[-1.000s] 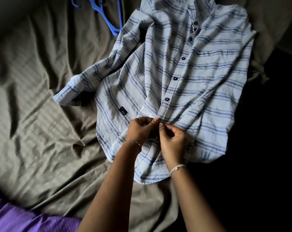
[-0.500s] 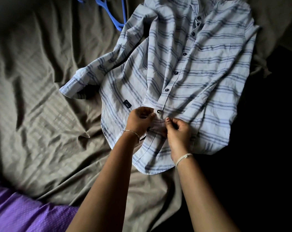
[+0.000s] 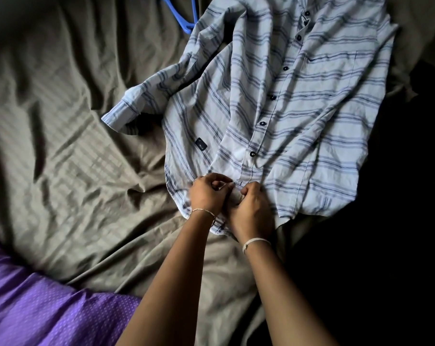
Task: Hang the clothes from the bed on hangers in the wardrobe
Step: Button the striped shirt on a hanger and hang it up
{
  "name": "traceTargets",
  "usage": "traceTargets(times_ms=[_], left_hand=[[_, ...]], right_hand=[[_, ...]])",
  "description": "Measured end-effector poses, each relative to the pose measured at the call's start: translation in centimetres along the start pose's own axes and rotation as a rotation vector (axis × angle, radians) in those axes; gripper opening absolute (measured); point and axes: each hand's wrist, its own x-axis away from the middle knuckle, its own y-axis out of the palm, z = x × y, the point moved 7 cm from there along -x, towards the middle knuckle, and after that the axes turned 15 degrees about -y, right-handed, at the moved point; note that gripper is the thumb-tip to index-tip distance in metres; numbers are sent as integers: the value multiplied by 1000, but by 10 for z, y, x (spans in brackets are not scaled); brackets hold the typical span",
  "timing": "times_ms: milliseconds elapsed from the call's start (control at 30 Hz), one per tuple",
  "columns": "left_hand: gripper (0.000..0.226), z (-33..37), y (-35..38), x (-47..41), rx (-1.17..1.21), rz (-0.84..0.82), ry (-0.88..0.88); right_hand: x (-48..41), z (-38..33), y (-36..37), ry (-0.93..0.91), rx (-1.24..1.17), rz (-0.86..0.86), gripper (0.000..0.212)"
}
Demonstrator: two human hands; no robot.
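Note:
A light blue striped button shirt [image 3: 298, 116] lies spread front-up on the bed, its collar toward the far edge and one sleeve folded out to the left. My left hand [image 3: 207, 193] and my right hand [image 3: 251, 208] meet at the bottom of the button placket, near the hem. Both pinch the shirt fabric there with curled fingers, thumbs close together. The lowest button is hidden under my fingers. A blue plastic hanger [image 3: 184, 15] lies at the top, partly under the shirt's shoulder.
The bed is covered by a rumpled olive-grey sheet [image 3: 69, 136]. A purple dotted cloth [image 3: 44, 303] lies at the lower left. The bed's right side drops into dark shadow.
My hands have slid down the placket toward the hem and now pinch it lower. The view has shifted, so the shirt sits higher and more to the right.

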Motion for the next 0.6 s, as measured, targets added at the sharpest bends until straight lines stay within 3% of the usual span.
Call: traceTargets(times_ms=[100,200,367,600], left_hand=[[9,2,3,-4,-24,7,10],[17,1,6,-6,-85,37,43],[18,5,11,-4,-157,33,86],[11,7,-2,33,-29,-50,97]], right_hand=[[-8,1,6,-44,121,-89,38],[-11,2,9,-58,205,-101,29],[-6,4,-2,-113,21,-54,18],[32,-6,-37,-210,-155,120,5]])
